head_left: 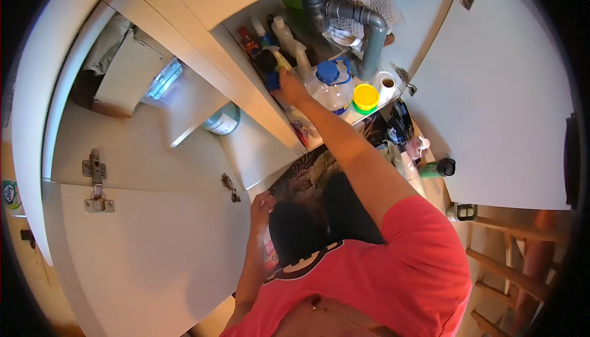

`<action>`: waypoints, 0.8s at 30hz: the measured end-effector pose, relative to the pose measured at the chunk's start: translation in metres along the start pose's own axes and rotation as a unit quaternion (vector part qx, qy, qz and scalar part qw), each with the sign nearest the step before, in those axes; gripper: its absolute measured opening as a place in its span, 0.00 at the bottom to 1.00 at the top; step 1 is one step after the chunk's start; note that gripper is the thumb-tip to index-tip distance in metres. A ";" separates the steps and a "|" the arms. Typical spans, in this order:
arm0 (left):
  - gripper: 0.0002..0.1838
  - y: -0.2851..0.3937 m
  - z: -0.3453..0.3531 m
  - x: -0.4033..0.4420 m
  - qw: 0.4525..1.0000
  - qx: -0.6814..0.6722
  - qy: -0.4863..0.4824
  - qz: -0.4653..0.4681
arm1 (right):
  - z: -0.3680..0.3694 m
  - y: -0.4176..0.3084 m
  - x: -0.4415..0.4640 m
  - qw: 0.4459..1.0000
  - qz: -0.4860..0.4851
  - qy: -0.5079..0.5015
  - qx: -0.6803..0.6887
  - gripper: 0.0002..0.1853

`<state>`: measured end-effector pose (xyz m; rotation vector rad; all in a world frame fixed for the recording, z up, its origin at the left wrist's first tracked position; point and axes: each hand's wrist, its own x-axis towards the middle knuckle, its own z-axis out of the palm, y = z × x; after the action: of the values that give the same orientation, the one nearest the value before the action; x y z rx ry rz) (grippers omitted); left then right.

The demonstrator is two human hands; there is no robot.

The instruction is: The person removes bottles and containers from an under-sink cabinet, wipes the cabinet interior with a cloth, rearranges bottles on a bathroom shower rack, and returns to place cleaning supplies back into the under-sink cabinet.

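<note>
My right hand [290,89] reaches into the open sink cabinet, its fingers closed beside a row of bottles. Just past the fingertips is a dark blue thing [272,81] with a black rounded top [266,60] above it; the hand partly hides what it grips. A yellow spray bottle [283,60] stands right behind the hand. Close to my wrist is a large clear jug [332,93] with a blue cap. My left hand [262,207] is low beside my knee, fingers loosely bent and apart, with nothing visible in it.
A yellow-lidded tub [365,97] and a paper roll [386,86] stand near the grey drain pipe [373,45]. Open doors flank me, the left door [141,251] and the right door [504,103]. A green bottle [437,168] lies to the right, near a wooden stool [510,232].
</note>
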<state>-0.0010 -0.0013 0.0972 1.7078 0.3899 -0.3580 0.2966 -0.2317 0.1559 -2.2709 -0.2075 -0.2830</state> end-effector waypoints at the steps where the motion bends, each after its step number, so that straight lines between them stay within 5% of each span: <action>1: 0.18 0.001 0.000 0.002 1.000 0.002 -0.003 0.005 | -0.015 -0.012 -0.002 1.000 -0.009 0.023 -0.004 0.34; 8: 0.18 0.019 0.037 0.013 0.998 0.009 -0.048 0.049 | -0.166 -0.089 -0.059 0.983 -0.002 0.139 0.122 0.38; 11: 0.18 0.026 0.057 0.021 0.994 0.024 -0.080 0.076 | -0.207 -0.076 -0.097 0.938 -0.084 0.203 0.269 0.38; 18: 0.18 0.052 0.092 0.015 0.986 0.037 -0.138 0.082 | -0.227 -0.015 -0.190 0.980 0.076 0.124 0.133 0.34; 19: 0.18 0.052 0.093 0.017 0.987 0.033 -0.138 0.076 | -0.220 0.003 -0.199 0.949 0.082 0.132 0.274 0.33; 24: 0.18 0.045 0.093 0.015 0.989 0.048 -0.131 0.040 | -0.203 0.050 -0.220 0.966 0.166 0.183 0.072 0.31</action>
<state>0.0309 -0.0988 0.1151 1.7367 0.1125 -0.5433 0.0697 -0.4303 0.1907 -2.0242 0.3319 -0.4852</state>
